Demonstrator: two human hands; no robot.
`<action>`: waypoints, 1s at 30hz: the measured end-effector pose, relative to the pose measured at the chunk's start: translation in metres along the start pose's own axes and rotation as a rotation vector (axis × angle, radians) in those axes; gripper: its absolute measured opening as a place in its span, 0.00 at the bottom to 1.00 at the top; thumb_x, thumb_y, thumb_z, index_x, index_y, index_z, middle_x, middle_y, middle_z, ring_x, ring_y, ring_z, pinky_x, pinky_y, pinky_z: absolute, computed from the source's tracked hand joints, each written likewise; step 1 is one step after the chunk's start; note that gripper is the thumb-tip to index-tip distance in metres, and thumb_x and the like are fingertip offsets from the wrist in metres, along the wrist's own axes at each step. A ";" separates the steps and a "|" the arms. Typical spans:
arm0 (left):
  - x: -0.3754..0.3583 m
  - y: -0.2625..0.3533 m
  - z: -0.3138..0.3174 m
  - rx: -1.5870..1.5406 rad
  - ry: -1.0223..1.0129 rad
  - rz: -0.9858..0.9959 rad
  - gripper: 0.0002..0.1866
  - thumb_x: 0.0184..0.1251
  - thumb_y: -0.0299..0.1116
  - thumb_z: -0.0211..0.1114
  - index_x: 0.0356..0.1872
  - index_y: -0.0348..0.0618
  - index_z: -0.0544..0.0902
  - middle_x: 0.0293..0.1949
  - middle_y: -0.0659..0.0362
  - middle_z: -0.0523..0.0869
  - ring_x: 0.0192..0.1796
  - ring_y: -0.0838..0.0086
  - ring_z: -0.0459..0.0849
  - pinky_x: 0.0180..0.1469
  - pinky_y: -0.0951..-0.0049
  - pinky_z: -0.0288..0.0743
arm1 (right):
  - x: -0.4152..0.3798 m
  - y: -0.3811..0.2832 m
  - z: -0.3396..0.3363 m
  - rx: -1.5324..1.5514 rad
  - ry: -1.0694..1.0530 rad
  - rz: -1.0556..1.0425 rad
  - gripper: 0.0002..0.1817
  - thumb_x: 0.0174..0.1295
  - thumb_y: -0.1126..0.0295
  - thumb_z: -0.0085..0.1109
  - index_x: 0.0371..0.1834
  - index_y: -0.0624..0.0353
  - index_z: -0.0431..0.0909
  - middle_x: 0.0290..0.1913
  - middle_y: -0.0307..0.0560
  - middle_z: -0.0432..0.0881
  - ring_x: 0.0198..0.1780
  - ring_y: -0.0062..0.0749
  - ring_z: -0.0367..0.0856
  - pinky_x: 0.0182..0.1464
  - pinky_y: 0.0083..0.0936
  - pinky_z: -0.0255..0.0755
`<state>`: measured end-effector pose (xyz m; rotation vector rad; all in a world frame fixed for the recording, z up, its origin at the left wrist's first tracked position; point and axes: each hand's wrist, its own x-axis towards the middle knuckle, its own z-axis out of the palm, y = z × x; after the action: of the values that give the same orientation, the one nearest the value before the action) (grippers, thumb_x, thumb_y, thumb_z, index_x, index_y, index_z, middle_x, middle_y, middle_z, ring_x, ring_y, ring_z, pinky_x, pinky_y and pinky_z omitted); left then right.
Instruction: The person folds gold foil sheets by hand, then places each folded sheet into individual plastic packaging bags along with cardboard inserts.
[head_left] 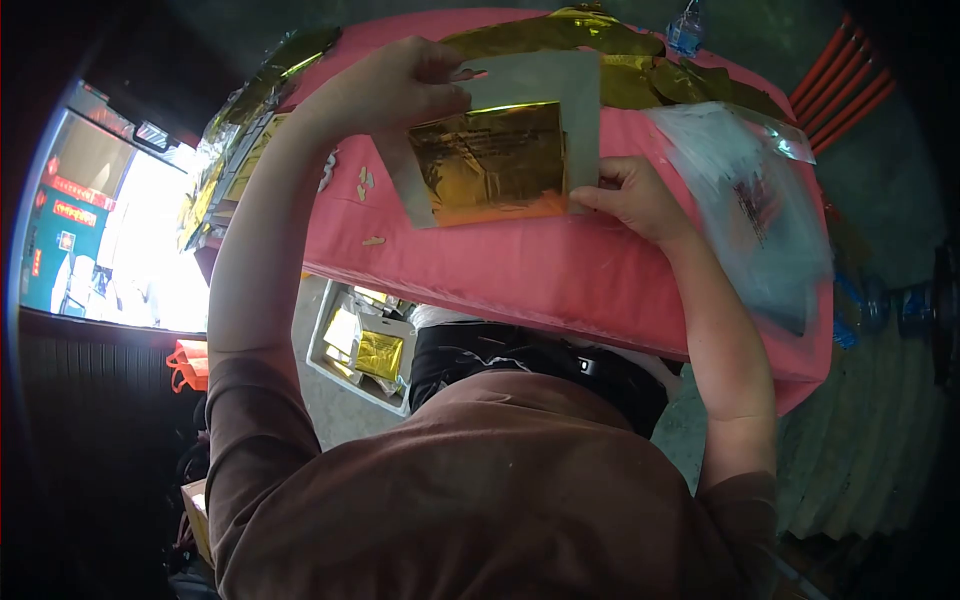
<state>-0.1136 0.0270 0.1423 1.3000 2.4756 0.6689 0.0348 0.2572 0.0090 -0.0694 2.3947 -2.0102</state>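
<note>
A pale grey card with a folded square of shiny gold foil lying against it is held up over the pink-covered table. My left hand grips the card's upper left part, thumb and fingers closed near a small slot. At the lower right edge, my right hand pinches the card between thumb and forefinger, close to the foil's corner. The foil reflects pink from the cloth along its lower edge.
Gold foil sheets lie along the table's far edge. Clear plastic bags cover the right side. Small tan scraps lie at left. Below the table, a white bin holds similar gold packets. A plastic bottle stands beyond the table.
</note>
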 end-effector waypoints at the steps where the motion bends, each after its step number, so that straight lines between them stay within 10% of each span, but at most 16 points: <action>1: 0.001 -0.004 0.001 -0.026 -0.008 0.036 0.19 0.57 0.37 0.62 0.47 0.38 0.79 0.36 0.53 0.85 0.40 0.67 0.83 0.46 0.69 0.74 | -0.001 -0.003 -0.001 0.009 -0.031 0.038 0.10 0.56 0.75 0.61 0.40 0.64 0.81 0.36 0.38 0.83 0.37 0.18 0.78 0.42 0.17 0.72; 5: -0.008 0.002 0.002 -0.008 0.079 0.049 0.19 0.56 0.38 0.63 0.48 0.39 0.79 0.39 0.52 0.84 0.42 0.67 0.83 0.47 0.70 0.73 | -0.002 -0.008 -0.002 0.007 -0.024 0.024 0.08 0.55 0.75 0.61 0.38 0.64 0.82 0.34 0.39 0.83 0.36 0.17 0.78 0.41 0.17 0.72; 10: -0.015 -0.036 0.006 -0.016 0.732 0.251 0.25 0.58 0.43 0.65 0.54 0.40 0.75 0.47 0.53 0.81 0.48 0.71 0.80 0.51 0.71 0.71 | 0.000 0.004 -0.002 0.087 0.129 -0.035 0.08 0.57 0.73 0.60 0.38 0.63 0.82 0.31 0.37 0.82 0.28 0.16 0.77 0.32 0.14 0.71; 19: -0.040 -0.079 0.094 -0.897 0.238 -0.094 0.19 0.64 0.38 0.63 0.52 0.40 0.76 0.38 0.62 0.81 0.37 0.80 0.79 0.40 0.78 0.74 | 0.002 0.005 -0.010 0.190 0.102 0.120 0.07 0.57 0.72 0.61 0.38 0.58 0.82 0.25 0.28 0.77 0.19 0.07 0.61 0.21 0.09 0.54; 30: -0.049 -0.057 0.109 -1.238 0.356 -0.063 0.15 0.63 0.35 0.64 0.47 0.40 0.78 0.40 0.63 0.83 0.39 0.81 0.81 0.42 0.77 0.77 | -0.001 0.003 -0.007 0.317 0.116 0.079 0.08 0.57 0.73 0.61 0.40 0.57 0.81 0.31 0.33 0.82 0.19 0.06 0.62 0.20 0.07 0.53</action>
<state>-0.0793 -0.0118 0.0205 0.6005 1.6075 2.0554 0.0355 0.2648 0.0072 0.1463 2.0664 -2.3836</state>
